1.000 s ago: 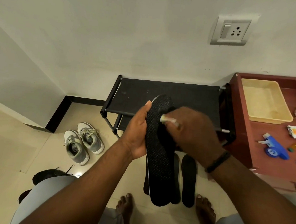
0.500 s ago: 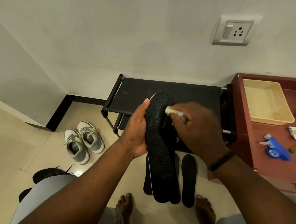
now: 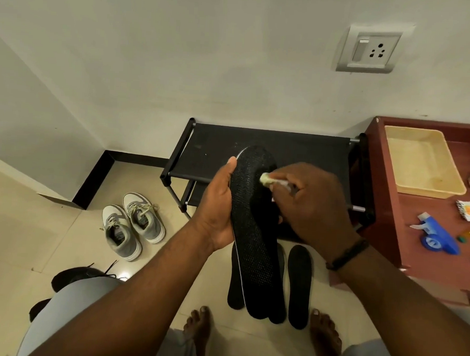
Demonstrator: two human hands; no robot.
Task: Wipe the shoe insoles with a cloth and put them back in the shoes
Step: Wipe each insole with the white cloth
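My left hand (image 3: pixel 218 204) grips a long black insole (image 3: pixel 255 238) by its left edge and holds it upright in front of me. My right hand (image 3: pixel 312 206) pinches a small pale cloth (image 3: pixel 266 178) and presses it onto the upper part of that insole. Three more black insoles (image 3: pixel 299 284) lie on the floor below, partly hidden behind the held one. A pair of grey and white shoes (image 3: pixel 133 227) stands on the floor at the left. A black shoe (image 3: pixel 81 274) shows beside my left knee.
A low black shoe rack (image 3: pixel 298 151) stands against the wall behind the insole. At the right is a red-brown table (image 3: pixel 414 214) with a beige tray (image 3: pixel 419 163), a blue tape dispenser (image 3: pixel 437 237) and small items. My bare feet (image 3: pixel 198 328) are on the tiled floor.
My right hand has moved the cloth up the insole towards its top end. The left hand has kept its hold and shifted slightly upward.
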